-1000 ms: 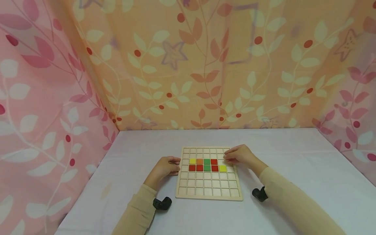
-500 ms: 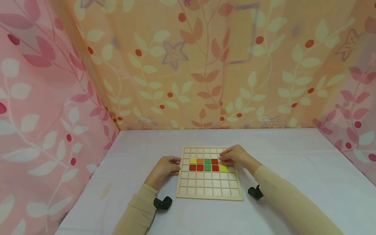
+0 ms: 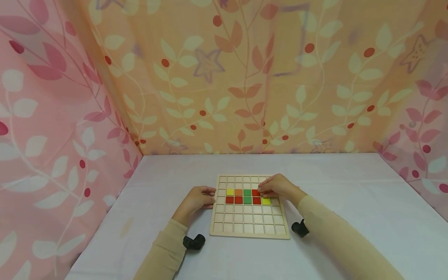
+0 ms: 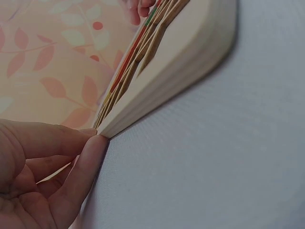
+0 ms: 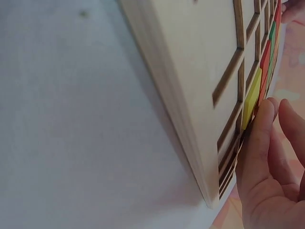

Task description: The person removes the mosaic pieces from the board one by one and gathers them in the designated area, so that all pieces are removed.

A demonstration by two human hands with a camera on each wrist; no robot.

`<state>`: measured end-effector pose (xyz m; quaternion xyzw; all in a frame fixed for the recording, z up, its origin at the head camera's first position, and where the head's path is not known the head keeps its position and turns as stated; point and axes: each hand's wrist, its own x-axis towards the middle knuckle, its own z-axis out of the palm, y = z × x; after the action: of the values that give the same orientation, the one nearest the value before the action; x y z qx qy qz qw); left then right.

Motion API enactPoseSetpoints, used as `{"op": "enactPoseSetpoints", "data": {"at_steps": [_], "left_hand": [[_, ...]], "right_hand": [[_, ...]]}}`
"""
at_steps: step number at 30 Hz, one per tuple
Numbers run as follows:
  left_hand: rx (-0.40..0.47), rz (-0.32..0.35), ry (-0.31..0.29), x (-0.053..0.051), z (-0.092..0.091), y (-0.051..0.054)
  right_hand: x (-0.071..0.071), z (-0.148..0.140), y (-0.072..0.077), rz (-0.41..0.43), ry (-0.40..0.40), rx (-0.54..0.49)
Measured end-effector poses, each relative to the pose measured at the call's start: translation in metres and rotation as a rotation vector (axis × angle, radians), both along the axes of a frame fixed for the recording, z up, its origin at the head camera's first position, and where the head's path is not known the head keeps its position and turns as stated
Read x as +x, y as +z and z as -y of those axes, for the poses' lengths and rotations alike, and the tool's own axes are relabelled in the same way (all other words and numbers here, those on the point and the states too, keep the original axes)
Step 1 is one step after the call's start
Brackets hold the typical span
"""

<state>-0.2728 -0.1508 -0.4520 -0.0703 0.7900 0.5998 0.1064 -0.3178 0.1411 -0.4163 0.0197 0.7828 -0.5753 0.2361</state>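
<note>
A square wooden grid board (image 3: 248,229) lies on the table with two rows of coloured square tiles in its cells. My left hand (image 3: 194,199) holds the board's left edge, thumb and finger meeting there in the left wrist view. Over the right end of the rows is my right hand (image 3: 281,187). Its fingertips reach the red tile (image 3: 254,193) that ends the upper row and partly cover it. Close below them sits a yellow tile (image 3: 266,201). In the right wrist view a gap shows between thumb (image 5: 261,133) and a finger, with no tile visible between them.
White cloth covers the table (image 3: 168,171). A patterned curtain (image 3: 224,97) stands along its far edge, with pink cloth (image 3: 52,136) at the left side. A black device (image 3: 194,242) sits at the left wrist, another black device (image 3: 300,228) at the right.
My right hand has moved left over the board, from its right-hand columns to the red tile at the end of the upper row. My left hand keeps its place at the edge.
</note>
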Motion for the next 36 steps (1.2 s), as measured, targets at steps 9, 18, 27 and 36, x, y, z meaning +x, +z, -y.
{"op": "enactPoseSetpoints", "data": {"at_steps": [9, 18, 27, 36], "left_hand": [[-0.007, -0.004, -0.007, 0.0005, -0.0009, -0.0004], [0.0, 0.0, 0.001, -0.0007, -0.0007, -0.0013], [0.015, -0.016, -0.015, -0.0011, 0.0009, -0.0033], [0.016, -0.02, -0.017, -0.0009, 0.0007, -0.0022]], "right_hand": [[0.0001, 0.0004, -0.0039, 0.017, 0.0, -0.015], [-0.0009, 0.0014, -0.0056, 0.006, -0.01, -0.004], [-0.0007, 0.0028, -0.0086, -0.037, -0.066, 0.024], [0.0011, 0.0043, -0.0059, -0.037, -0.061, 0.033]]}}
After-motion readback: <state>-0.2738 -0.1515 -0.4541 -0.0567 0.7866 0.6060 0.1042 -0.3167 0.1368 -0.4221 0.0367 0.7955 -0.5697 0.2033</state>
